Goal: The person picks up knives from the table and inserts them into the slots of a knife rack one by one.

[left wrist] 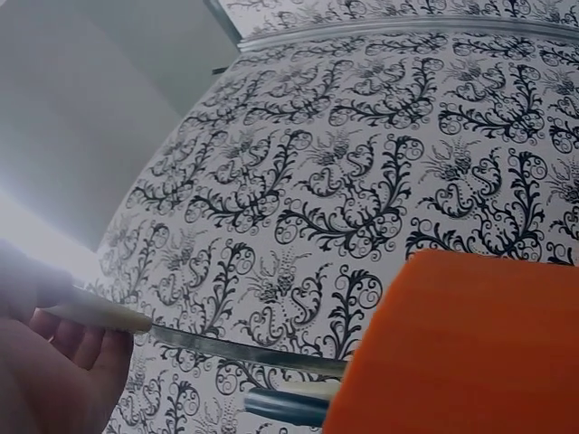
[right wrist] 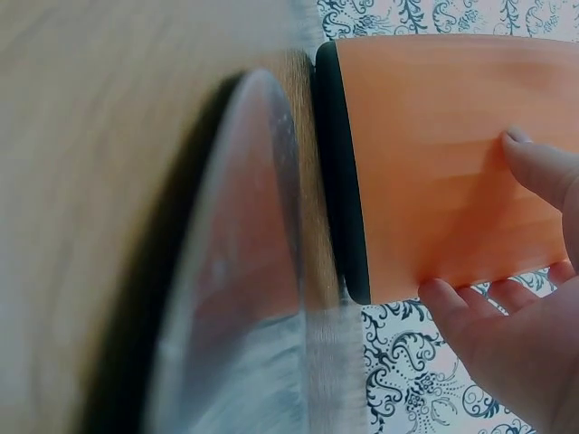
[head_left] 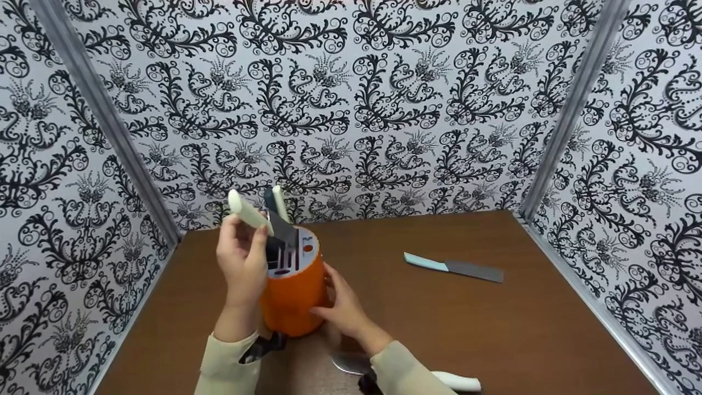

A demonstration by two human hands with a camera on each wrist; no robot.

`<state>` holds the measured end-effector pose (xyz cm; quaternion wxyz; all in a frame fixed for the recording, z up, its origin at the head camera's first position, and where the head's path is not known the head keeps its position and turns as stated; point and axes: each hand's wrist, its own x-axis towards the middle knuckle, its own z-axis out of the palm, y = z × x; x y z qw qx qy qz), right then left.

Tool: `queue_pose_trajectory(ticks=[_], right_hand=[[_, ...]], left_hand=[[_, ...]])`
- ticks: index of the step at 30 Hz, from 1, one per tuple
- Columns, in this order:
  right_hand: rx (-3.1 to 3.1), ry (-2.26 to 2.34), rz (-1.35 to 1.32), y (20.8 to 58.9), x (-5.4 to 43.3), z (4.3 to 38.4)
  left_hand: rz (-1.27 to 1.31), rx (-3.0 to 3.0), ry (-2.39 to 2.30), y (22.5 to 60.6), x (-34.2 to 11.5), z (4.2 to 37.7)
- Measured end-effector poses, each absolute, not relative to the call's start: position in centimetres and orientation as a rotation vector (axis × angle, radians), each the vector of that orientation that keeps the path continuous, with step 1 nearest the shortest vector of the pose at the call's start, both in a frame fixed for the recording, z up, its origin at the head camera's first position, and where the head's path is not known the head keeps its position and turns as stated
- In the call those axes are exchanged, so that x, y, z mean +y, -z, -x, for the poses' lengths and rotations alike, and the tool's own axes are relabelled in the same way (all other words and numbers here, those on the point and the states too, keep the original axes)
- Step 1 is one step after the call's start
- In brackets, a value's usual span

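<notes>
My left hand (head_left: 241, 269) grips the cream handle of a knife (head_left: 249, 213). The knife tilts, and its grey blade reaches down to the slotted top of an orange knife block (head_left: 296, 302); how deep the tip sits cannot be told. Around the block's right side curl the fingers of my right hand (head_left: 348, 312), with the thumb on its front. In the left wrist view, the knife handle (left wrist: 104, 312) lies in the fingers and its blade runs toward the block (left wrist: 470, 344). A dark handle (head_left: 270, 200) and another cream handle (head_left: 280, 204) stick up from the block.
A knife with a light blue handle (head_left: 428, 263) lies on the brown table (head_left: 384, 230) to the right. Near the front edge, my right sleeve partly covers a white-handled knife (head_left: 459, 382); its blade (right wrist: 235, 271) looms close in the right wrist view. Patterned walls (head_left: 395, 109) enclose the table.
</notes>
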<state>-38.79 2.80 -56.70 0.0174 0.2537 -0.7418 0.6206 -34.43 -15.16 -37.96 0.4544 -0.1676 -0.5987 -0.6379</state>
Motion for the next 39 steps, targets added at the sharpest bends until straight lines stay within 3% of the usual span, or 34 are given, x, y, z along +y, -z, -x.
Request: queue_pose_trajectory(ticks=[18, 39], right_hand=[[-2.305, -1.865, -0.765, 56.6, 2.7, 38.8], [-2.395, -1.788, -0.726, 56.2, 2.7, 38.6]], left_hand=[[0.345, -1.713, 1.565, 39.7, -13.8, 37.2], [0.078, -1.978, 1.381, 40.1, -13.2, 39.3]])
